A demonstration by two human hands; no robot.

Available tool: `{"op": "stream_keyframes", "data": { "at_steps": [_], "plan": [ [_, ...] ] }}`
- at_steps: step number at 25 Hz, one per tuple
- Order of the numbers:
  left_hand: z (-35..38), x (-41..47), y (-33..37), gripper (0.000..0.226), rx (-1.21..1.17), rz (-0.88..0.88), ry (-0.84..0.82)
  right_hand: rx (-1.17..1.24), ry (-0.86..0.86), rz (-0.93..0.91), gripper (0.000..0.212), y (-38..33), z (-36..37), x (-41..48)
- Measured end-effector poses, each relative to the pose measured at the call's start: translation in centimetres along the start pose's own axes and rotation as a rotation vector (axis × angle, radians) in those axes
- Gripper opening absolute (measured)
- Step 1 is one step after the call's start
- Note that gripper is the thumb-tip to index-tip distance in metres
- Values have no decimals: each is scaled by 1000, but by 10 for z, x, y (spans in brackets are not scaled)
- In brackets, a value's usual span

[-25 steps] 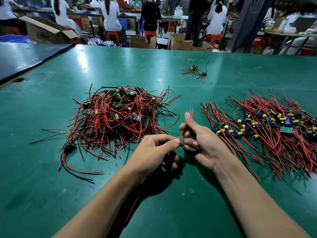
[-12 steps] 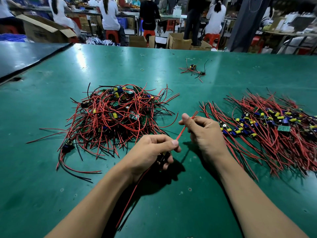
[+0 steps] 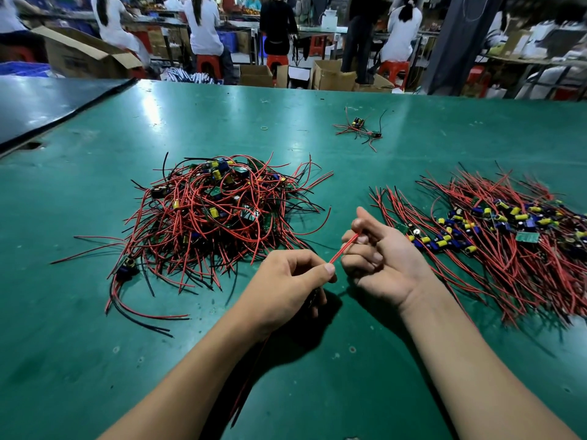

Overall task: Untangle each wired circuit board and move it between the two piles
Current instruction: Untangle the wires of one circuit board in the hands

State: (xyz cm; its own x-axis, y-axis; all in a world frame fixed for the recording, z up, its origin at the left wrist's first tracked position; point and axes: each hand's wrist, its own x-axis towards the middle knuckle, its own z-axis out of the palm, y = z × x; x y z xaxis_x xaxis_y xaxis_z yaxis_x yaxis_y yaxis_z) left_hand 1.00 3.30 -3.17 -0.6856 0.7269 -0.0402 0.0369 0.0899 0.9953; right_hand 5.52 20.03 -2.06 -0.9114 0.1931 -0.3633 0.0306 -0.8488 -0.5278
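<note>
Spreading across nearly the whole view, a green table (image 3: 222, 122) carries two heaps of wired boards. On its left part sits the tangled pile (image 3: 216, 214), a knotted mound of red and black leads with green boards and yellow and blue parts caught in it; a few leads trail off its near-left edge. On the right part lies the sorted pile (image 3: 508, 242), its red leads combed roughly one way and its components gathered in a band along the middle.

Between the two piles, near the front, both bare forearms reach in. The left hand (image 3: 286, 281) is curled, thumb and forefinger pinching a red wire (image 3: 344, 247), while a dark piece of the circuit board (image 3: 313, 301) shows under its lower fingers, just above the table. The right hand (image 3: 381, 258) is turned palm up with fingers bent, and the wire's far end is held between its thumb and forefinger. More thin leads (image 3: 251, 369) hang from the board toward the viewer, beside the left forearm.

Farther back, well apart from both piles, lies a small stray cluster (image 3: 359, 130) of boards and wires, and to its left a tiny yellow ring (image 3: 264, 128).
</note>
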Motion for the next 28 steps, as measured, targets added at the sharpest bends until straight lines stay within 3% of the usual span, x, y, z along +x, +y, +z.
{"op": "stream_keyframes", "data": {
  "at_steps": [7,12,17,19,24,28],
  "plan": [
    [-5,1,1,21,-163,-76,51,-672,-72,-320,37,28,-3,4],
    [-10,0,4,23,-180,-91,-15,-895,69,-605,40,17,-11,8],
    [-8,0,5,24,-134,-83,-67,-1068,307,-835,29,5,-24,15],
    [-8,0,6,23,-121,-85,-61,-1103,343,-834,37,8,-25,18],
    [-2,1,6,29,-219,-123,-2,-721,275,-569,61,-1,-18,11],
    [-8,3,9,26,-430,-172,-15,-787,281,-537,79,-8,-18,9]
  ]
}}
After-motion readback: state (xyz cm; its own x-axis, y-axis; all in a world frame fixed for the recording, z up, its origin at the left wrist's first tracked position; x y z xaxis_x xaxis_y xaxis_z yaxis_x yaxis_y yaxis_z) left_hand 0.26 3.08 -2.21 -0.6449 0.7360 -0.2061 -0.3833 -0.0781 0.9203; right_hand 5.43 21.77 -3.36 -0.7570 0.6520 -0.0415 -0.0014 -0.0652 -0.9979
